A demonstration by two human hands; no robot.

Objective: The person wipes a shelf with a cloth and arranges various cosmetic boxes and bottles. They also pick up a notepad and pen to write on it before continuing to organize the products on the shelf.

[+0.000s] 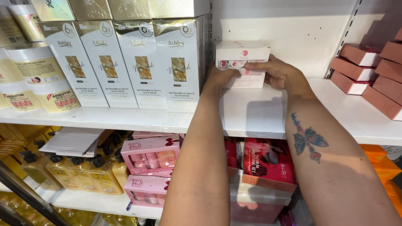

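Both hands reach deep onto a white shelf (pixel 259 113) and close on a small white-and-pink box (pixel 247 77) at the far wall. The left hand (pixel 220 78) wraps the box's left end, fingers curled shut against its side. The right hand (pixel 274 71) grips the right end, thumb stretched across the front face and fingers folded behind, out of sight. A second, matching box (pixel 243 51) sits directly on top of the held one, touching it, the pair forming a short stack near the back of the shelf.

Just left of the stack, touching or nearly touching the left hand, stands a row of tall white-and-gold cartons (pixel 142 62), upright and packed side by side. Farther left, cream jars (pixel 39 69) with yellow labels are piled in columns. At the far right of the same shelf, flat terracotta-coloured boxes (pixel 364 71) lie stacked at a slant, well apart from the hands.

On the shelf below, seen between and beside the forearms, are pink gift sets (pixel 150 157) with windowed fronts, a red boxed set (pixel 268 163), and a row of amber bottles (pixel 83 173) with black pumps. A pad of lined paper (pixel 73 142) rests on the bottle tops. The right forearm bears a butterfly tattoo (pixel 307 140).
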